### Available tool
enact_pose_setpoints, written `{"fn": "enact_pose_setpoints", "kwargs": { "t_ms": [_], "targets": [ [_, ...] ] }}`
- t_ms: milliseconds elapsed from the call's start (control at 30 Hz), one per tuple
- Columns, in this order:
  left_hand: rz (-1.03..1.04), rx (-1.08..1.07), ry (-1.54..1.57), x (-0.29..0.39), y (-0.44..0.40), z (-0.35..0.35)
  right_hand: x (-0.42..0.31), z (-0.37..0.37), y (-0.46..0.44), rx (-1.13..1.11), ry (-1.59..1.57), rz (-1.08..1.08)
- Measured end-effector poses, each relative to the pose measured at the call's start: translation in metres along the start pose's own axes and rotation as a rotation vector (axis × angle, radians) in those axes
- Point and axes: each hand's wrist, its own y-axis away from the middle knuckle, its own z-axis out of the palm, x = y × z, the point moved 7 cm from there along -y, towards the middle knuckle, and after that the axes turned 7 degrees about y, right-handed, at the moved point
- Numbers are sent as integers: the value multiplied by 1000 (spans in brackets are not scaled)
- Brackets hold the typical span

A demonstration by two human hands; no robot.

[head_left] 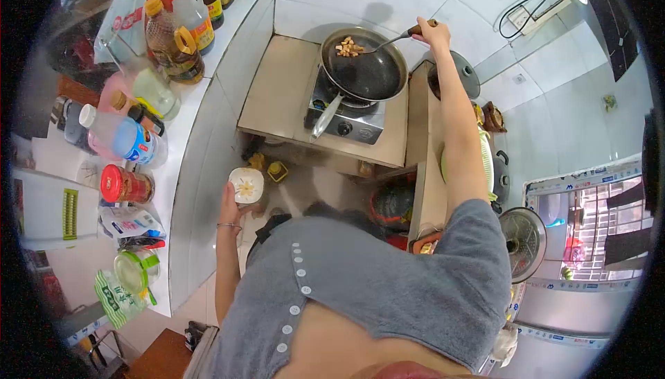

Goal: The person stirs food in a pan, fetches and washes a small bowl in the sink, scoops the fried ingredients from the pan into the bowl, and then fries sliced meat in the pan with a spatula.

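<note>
My right hand [435,33] is closed around the brown handle of a spatula [392,41]. The spatula's metal end reaches into a dark frying pan [370,77], next to small browned chopped pieces of food [348,47] at the pan's far left. The pan sits on a gas stove [364,125], its light handle pointing down and to the left. Lower left, my left hand [229,204] grips a small white bowl [247,183] by its side, away from the pan. A flower-like pattern shows in the bowl; whether it holds anything is too small to tell.
On the left ledge stand an oil bottle [170,46], a plastic water bottle [128,136], a red-lidded jar [127,183] and several other containers. A glass lid [523,242] is at the right. Tiled wall [305,15] rises behind the stove's counter [270,88].
</note>
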Motion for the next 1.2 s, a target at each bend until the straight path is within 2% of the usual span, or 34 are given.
{"fn": "enact_pose_setpoints", "kwargs": {
  "t_ms": [133,233,400,533,633,667,700,767,833,900,933,967,1067,1100,1167,1200],
  "targets": [
    [-12,-8,22,-1,-6,3,4,-1,7,-65,248,-67],
    [-9,-9,58,-4,-7,16,39,5,-19,-41,215,-121],
    [-2,23,96,-6,-9,42,40,8,-11,-36,321,-178],
    [14,46,74,-1,-10,64,67,10,-21,-74,278,-184],
    [23,52,59,-3,-15,69,66,-5,3,-61,224,-139],
    [33,54,55,-4,-17,70,82,-1,1,-121,83,-63],
    [38,60,54,-5,-18,71,96,-2,3,-126,76,-65],
    [46,66,90,-6,-19,73,120,0,20,-203,-219,9],
    [54,64,81,-6,-19,73,176,23,21,-230,-466,139],
    [51,58,70,-10,-21,73,189,39,53,-210,-735,258],
    [40,44,51,-12,-26,72,200,45,62,-237,-727,358],
    [28,33,32,-10,-26,73,200,46,71,-243,-732,360],
    [11,67,66,-1,-18,84,196,56,85,-316,-333,291],
    [3,69,64,-6,-22,82,197,56,90,-316,-330,298],
    [79,73,-19,-2,-30,78,187,64,101,-447,-94,304],
    [65,72,29,-4,-32,77,201,72,91,-391,76,190]
  ]
}}
